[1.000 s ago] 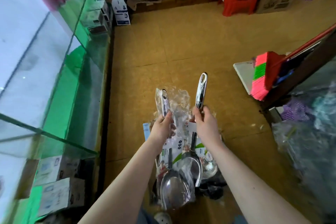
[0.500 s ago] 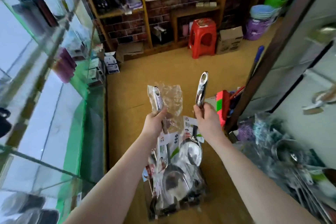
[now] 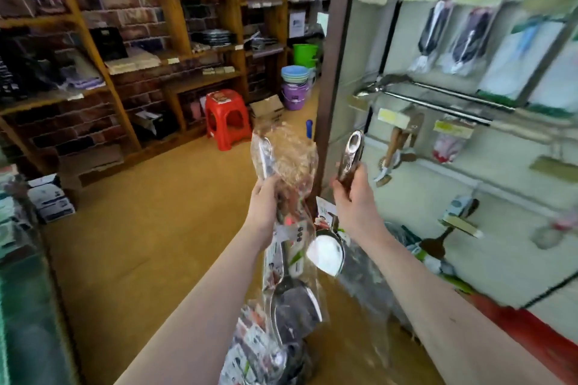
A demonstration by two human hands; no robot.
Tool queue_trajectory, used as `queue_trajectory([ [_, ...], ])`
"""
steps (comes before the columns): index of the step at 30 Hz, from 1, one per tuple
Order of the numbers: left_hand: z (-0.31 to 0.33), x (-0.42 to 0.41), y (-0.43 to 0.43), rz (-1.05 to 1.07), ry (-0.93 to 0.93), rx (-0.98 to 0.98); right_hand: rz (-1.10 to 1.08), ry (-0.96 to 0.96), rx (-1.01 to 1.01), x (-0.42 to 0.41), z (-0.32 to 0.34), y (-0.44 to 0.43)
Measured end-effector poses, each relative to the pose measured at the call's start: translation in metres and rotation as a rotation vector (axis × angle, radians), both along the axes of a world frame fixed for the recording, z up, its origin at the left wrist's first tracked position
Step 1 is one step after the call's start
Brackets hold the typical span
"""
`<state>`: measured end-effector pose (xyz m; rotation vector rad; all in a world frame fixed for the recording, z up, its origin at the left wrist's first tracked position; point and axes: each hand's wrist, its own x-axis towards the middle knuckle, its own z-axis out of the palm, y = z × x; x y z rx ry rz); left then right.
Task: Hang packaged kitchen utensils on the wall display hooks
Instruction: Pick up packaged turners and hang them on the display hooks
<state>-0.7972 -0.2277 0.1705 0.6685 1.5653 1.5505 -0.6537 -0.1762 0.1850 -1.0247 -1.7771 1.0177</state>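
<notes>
Bagged utensils [image 3: 291, 159] are gripped mid-length by the left hand [image 3: 266, 200], centre frame, bag showing above and below the fist | steel ladle [image 3: 351, 156] is held by its handle in the curled right hand [image 3: 356, 206], bowl below the wrist | wall display [image 3: 488, 228], right, blurred; seemingly untouched.

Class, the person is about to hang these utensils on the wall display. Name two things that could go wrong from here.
1. The bundle of packaged utensils hangs long and is held only near its top; the loose plastic may slip and packs could drop.
2. The ladle must be threaded onto a hook while the bundle is also carried; it might knock the hung packs on the wall display.
</notes>
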Motion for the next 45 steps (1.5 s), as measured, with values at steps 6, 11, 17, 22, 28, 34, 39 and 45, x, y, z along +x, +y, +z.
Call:
queue_trajectory([
  [6, 0.023, 0.062, 0.024, -0.383, -0.090, 0.126, -0.210, 0.145, -0.070, 0.058, 0.030, -0.022],
  [11, 0.040, 0.119, 0.030, -0.464, 0.054, 0.097, -0.290, 0.312, -0.077, 0.111, 0.050, -0.039],
  [17, 0.049, 0.200, 0.028, -0.610, 0.057, 0.213, -0.449, 0.395, -0.042, 0.185, 0.063, -0.061],
  [22, 0.062, 0.279, 0.008, -0.743, 0.061, 0.266, -0.633, 0.420, -0.041, 0.261, 0.072, -0.085],
  [28, 0.069, 0.399, -0.011, -0.775, 0.109, 0.281, -0.702, 0.577, -0.041, 0.383, 0.071, -0.100],
  [34, 0.070, 0.521, -0.033, -0.816, 0.129, 0.247, -0.718, 0.641, -0.001, 0.505, 0.069, -0.134],
  [39, 0.075, 0.603, -0.045, -0.842, 0.208, 0.242, -0.749, 0.668, -0.008, 0.585, 0.057, -0.155],
  [45, 0.064, 0.679, -0.042, -0.973, 0.239, 0.274, -0.876, 0.694, -0.013, 0.666, 0.031, -0.162],
])
